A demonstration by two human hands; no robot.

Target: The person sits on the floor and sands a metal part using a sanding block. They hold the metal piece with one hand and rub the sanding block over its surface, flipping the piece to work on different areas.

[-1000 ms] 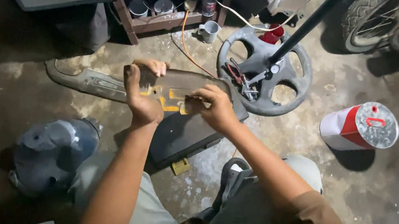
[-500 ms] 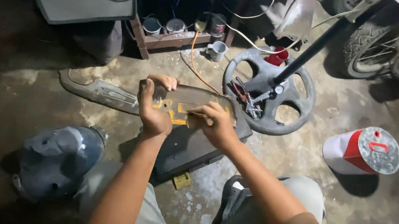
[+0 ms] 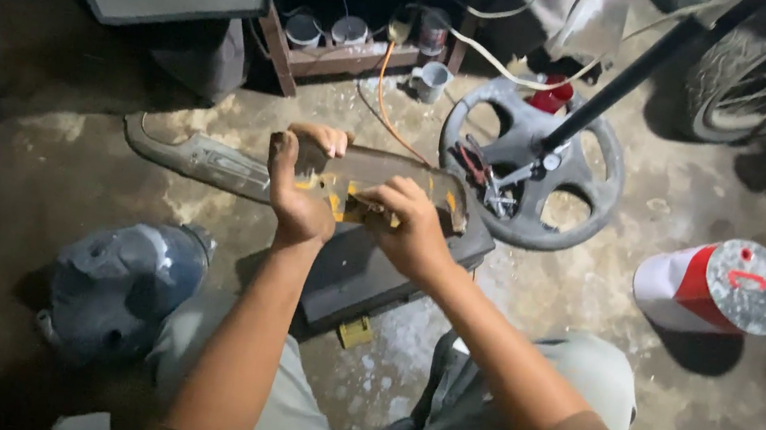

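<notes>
Left hand: wrapped round the left end of the panel, thumb up over its edge, steadying it.
Right hand: fingers curled onto the panel's yellow-marked middle; whether it pinches a tool is unclear.
Panel: held tilted above the dark box, between the knees, facing the person.
Nearby: wheel on the floor, red-and-white can well apart.

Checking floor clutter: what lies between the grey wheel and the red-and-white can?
Head view: only bare, stained concrete floor lies between the grey wheel and the red-and-white can.
</notes>
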